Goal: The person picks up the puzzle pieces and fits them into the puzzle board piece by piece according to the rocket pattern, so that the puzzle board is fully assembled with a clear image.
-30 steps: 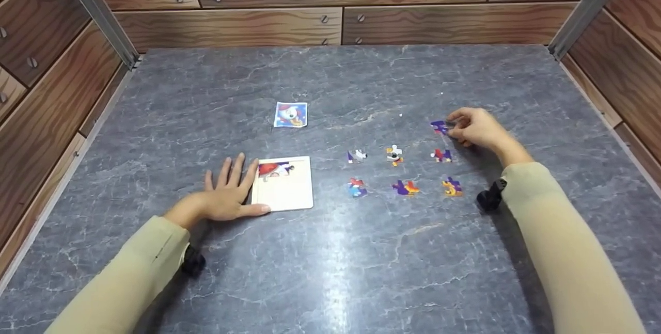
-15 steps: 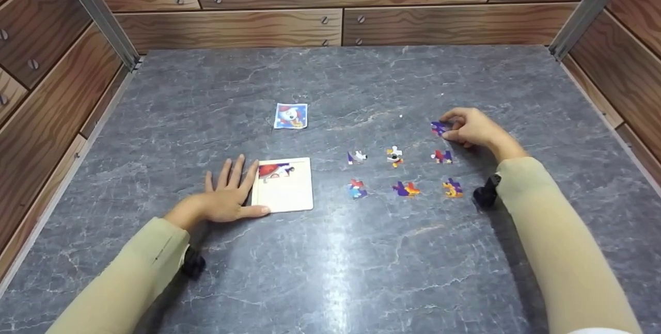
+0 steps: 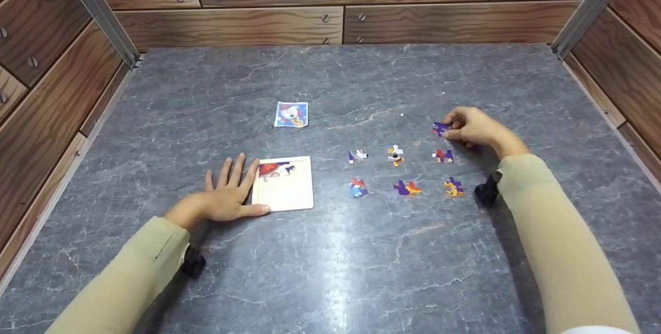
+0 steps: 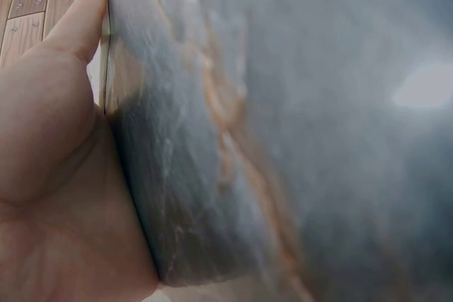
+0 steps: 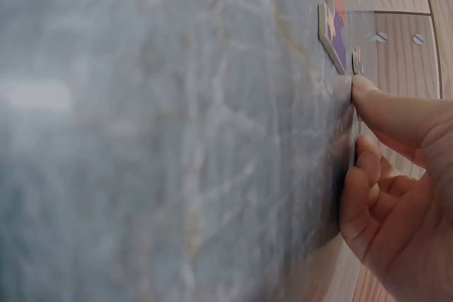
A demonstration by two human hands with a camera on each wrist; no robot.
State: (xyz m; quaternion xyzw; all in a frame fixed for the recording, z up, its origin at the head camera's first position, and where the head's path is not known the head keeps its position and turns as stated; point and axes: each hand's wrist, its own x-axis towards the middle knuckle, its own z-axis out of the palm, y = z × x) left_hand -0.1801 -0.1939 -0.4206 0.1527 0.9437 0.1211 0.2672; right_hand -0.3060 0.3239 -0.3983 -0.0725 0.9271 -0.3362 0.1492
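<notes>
My left hand [image 3: 225, 203] lies flat with spread fingers at the left side of a white puzzle board [image 3: 289, 194]. Its thumb rests on the board's lower edge. A red, white and purple section [image 3: 276, 170] fills the board's top left. At the right, my right hand [image 3: 477, 126] pinches a purple puzzle piece [image 3: 439, 128] between thumb and forefinger, at table level. In the right wrist view the thumb [image 5: 382, 107] touches that piece's edge [image 5: 357, 60], most of which is hidden. The other fingers are curled beneath.
Several loose puzzle pieces lie in two rows between the hands, among them a white one [image 3: 359, 156], a red-purple one [image 3: 442, 156] and an orange-purple one [image 3: 454, 187]. A small picture card [image 3: 292, 114] lies behind the board. Wood-patterned walls [image 3: 227, 27] enclose the table.
My right hand has shifted slightly left, its thumb and forefinger closing on the purple puzzle piece, which has turned a little. My left hand and the board stay in place.
</notes>
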